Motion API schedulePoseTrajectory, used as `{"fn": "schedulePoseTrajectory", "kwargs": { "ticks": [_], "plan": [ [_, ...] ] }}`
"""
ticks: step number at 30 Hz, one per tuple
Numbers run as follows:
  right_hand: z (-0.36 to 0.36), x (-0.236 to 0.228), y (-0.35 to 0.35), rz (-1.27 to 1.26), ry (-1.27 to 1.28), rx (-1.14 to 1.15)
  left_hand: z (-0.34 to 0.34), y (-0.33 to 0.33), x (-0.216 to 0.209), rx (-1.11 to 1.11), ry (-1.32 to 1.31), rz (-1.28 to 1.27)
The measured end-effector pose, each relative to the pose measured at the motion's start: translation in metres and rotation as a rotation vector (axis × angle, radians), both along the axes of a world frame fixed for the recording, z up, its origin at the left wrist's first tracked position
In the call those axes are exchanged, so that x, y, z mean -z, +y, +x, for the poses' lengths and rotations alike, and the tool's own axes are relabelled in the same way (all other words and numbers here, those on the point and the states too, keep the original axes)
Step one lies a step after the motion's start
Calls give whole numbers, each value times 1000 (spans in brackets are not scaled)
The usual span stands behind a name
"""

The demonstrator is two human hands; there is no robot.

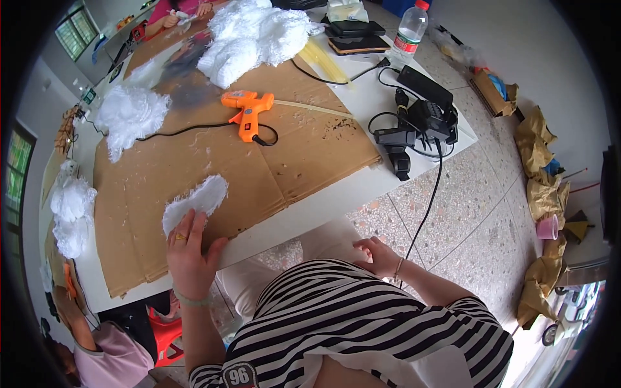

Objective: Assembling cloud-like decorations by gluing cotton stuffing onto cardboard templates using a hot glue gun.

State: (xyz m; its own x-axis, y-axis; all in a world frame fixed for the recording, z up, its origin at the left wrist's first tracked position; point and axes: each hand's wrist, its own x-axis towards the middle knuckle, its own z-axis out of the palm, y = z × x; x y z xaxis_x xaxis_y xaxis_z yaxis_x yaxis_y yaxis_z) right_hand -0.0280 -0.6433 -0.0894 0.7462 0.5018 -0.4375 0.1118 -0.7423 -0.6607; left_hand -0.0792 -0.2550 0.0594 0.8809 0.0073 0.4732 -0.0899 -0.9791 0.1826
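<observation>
A flat, oblong white piece with frayed edges (199, 199) lies on the brown cardboard (239, 184) near the table's front edge. The stretched fingers of my left hand (193, 258) rest on its near end, with the thumb apart. My right hand (380, 257) hangs beside my thigh, off the table, its fingers loosely bent and apart, nothing visible in it. Farther back on the cardboard lies an orange hot glue gun (248, 115), a long pale glue stick (314, 108) reaching from its rear. Its black cord runs to the left.
White fluffy heaps (255, 39) cover the far side and left. Yellowish glue sticks (323, 61), phones (359, 45), a red-capped bottle (411, 29) and black adapters with cables (424, 119) sit at the right. Co-workers sit at the far side and at left, by a red stool (165, 336).
</observation>
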Motion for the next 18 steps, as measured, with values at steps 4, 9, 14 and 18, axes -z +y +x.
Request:
{"fn": "schedulePoseTrajectory", "kwargs": {
  "ticks": [4,9,14,18],
  "plan": [
    [0,6,-34,-55,213,-66,0,1,-1,-13,18,-5],
    [-9,-6,-18,-94,104,-135,3,-2,-2,-14,35,-11],
    [-2,-7,-14,-166,197,-144,3,-2,0,-16,49,8],
    [5,-9,-11,-105,268,-156,3,-1,-2,-16,38,-2]
  ]
}}
